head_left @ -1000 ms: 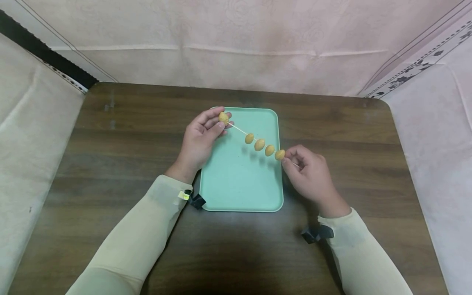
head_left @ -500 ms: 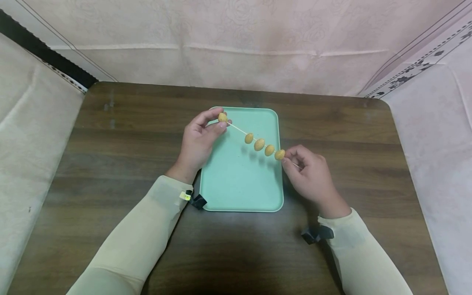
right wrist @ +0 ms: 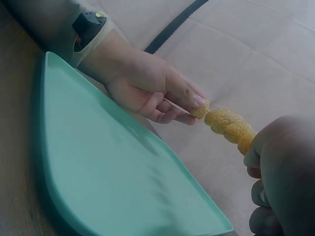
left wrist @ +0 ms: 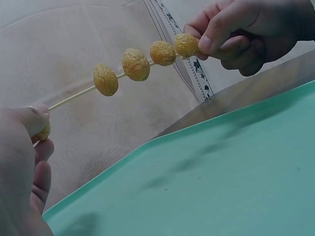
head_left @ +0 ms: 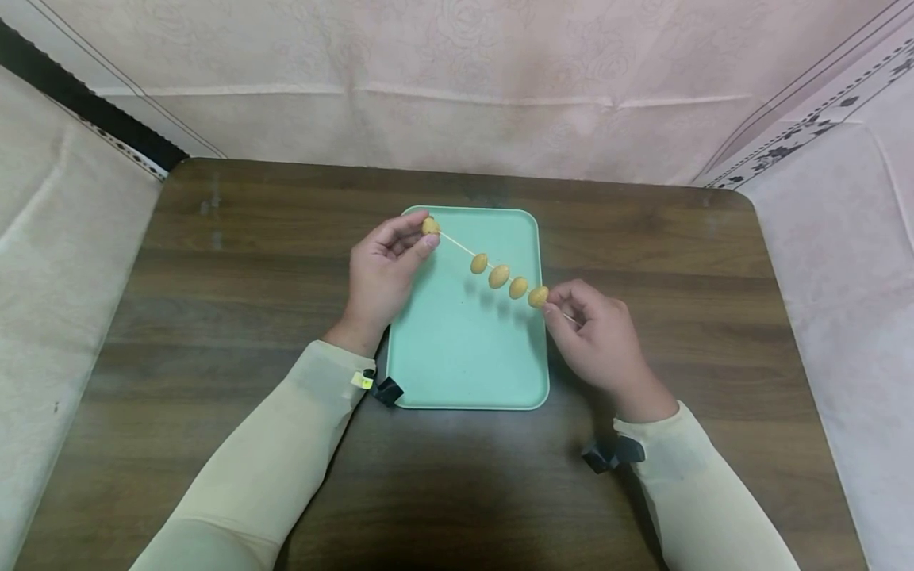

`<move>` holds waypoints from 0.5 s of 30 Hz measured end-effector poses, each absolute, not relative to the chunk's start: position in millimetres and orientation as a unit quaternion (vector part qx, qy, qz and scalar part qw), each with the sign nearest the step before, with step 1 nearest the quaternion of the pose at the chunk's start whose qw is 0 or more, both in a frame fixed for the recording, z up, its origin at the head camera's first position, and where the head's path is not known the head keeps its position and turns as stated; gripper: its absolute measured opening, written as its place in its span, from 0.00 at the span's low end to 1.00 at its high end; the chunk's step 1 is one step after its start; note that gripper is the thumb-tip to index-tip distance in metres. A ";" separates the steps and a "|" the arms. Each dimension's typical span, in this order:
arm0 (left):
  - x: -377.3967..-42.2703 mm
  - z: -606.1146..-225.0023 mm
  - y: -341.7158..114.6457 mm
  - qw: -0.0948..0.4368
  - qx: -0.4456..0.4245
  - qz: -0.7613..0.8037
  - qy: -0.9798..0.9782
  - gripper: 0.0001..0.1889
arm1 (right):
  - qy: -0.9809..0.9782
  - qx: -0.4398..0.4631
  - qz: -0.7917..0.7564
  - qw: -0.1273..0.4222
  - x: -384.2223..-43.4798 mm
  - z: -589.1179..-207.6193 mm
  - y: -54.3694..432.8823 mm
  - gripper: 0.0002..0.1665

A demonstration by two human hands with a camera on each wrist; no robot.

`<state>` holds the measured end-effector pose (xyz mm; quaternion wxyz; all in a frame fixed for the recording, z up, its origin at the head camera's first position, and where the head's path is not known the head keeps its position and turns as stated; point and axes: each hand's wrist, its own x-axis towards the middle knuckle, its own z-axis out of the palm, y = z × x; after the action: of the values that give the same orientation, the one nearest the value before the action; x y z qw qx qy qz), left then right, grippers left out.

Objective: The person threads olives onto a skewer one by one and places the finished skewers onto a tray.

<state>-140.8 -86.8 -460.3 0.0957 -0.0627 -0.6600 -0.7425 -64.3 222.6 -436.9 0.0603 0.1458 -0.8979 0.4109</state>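
Observation:
A thin wooden skewer (head_left: pixel 457 243) slants above the tray, carrying several small wrinkled yellow potatoes (left wrist: pixel 136 65) grouped toward its right end. At its upper left end, my left hand (head_left: pixel 381 274) pinches a single potato (head_left: pixel 431 226) between thumb and fingers; a bare stretch of stick separates this one from the group. My right hand (head_left: pixel 598 337) grips the skewer's lower right end, thumb and forefinger right beside the last potato (left wrist: pixel 186 45), and a short bit of stick shows beyond the fingers. In the right wrist view the potato row (right wrist: pixel 229 125) runs between both hands.
The mint-green rectangular tray (head_left: pixel 467 349) lies on the brown wooden table (head_left: pixel 271 262) under the skewer, with shadows of the potatoes on it. Pale cloth (head_left: pixel 457 63) hangs behind the table and along both sides. A small black device is strapped at each wrist.
Both hands and the skewer have shifted slightly left and up. My left fingers have changed their hold a little around the end potato. The spacing of the potatoes looks the same.

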 end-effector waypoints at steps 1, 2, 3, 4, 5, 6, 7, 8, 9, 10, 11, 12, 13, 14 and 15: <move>-140.8 -460.7 -86.6 0.099 -0.064 -0.741 -0.661 0.21 | -0.898 0.147 0.411 0.059 -64.4 -436.9 222.3 0.05; -140.8 -461.4 -86.5 0.105 -0.065 -0.737 -0.664 0.20 | -0.898 0.146 0.411 0.057 -64.5 -436.8 222.0 0.05; -140.5 -461.8 -86.3 0.111 -0.065 -0.733 -0.667 0.20 | -0.899 0.147 0.410 0.056 -64.4 -436.5 221.6 0.05; -140.2 -462.4 -86.1 0.120 -0.068 -0.728 -0.672 0.19 | -0.899 0.146 0.409 0.054 -64.2 -436.2 221.1 0.04; -139.7 -463.0 -86.0 0.130 -0.071 -0.721 -0.676 0.19 | -0.899 0.146 0.409 0.052 -64.0 -435.7 220.3 0.04; -139.3 -463.5 -85.8 0.141 -0.075 -0.714 -0.681 0.18 | -0.900 0.146 0.408 0.050 -63.8 -435.2 219.6 0.04; -138.9 -464.0 -85.6 0.154 -0.080 -0.706 -0.687 0.18 | -0.900 0.146 0.408 0.049 -63.4 -434.6 218.6 0.04; -138.6 -464.5 -85.5 0.167 -0.085 -0.697 -0.692 0.17 | -0.900 0.146 0.407 0.048 -63.0 -433.9 217.8 0.04; -138.2 -464.8 -85.3 0.178 -0.089 -0.688 -0.698 0.17 | -0.901 0.146 0.406 0.047 -62.6 -433.3 216.8 0.04; -138.1 -465.1 -85.2 0.188 -0.094 -0.680 -0.703 0.16 | -0.901 0.146 0.406 0.047 -62.2 -432.8 215.8 0.04; -138.2 -465.4 -85.2 0.197 -0.097 -0.673 -0.706 0.16 | -0.902 0.146 0.404 0.047 -61.9 -432.3 214.8 0.04; -138.2 -465.6 -85.1 0.203 -0.099 -0.667 -0.710 0.16 | -0.902 0.146 0.404 0.047 -61.7 -432.0 213.9 0.04; -138.1 -465.7 -85.1 0.208 -0.100 -0.661 -0.714 0.16 | -0.902 0.147 0.403 0.046 -61.8 -431.7 212.8 0.04; -138.0 -465.8 -85.0 0.211 -0.099 -0.656 -0.717 0.16 | -0.903 0.148 0.401 0.047 -61.8 -431.5 211.8 0.04; -137.8 -465.9 -85.0 0.214 -0.099 -0.652 -0.721 0.16 | -0.904 0.148 0.398 0.048 -61.8 -431.4 211.0 0.04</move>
<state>-137.8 -85.0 -465.9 0.2141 -0.0986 -0.7207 -0.6519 -61.8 211.0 -431.4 0.0477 0.1485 -0.9039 0.3983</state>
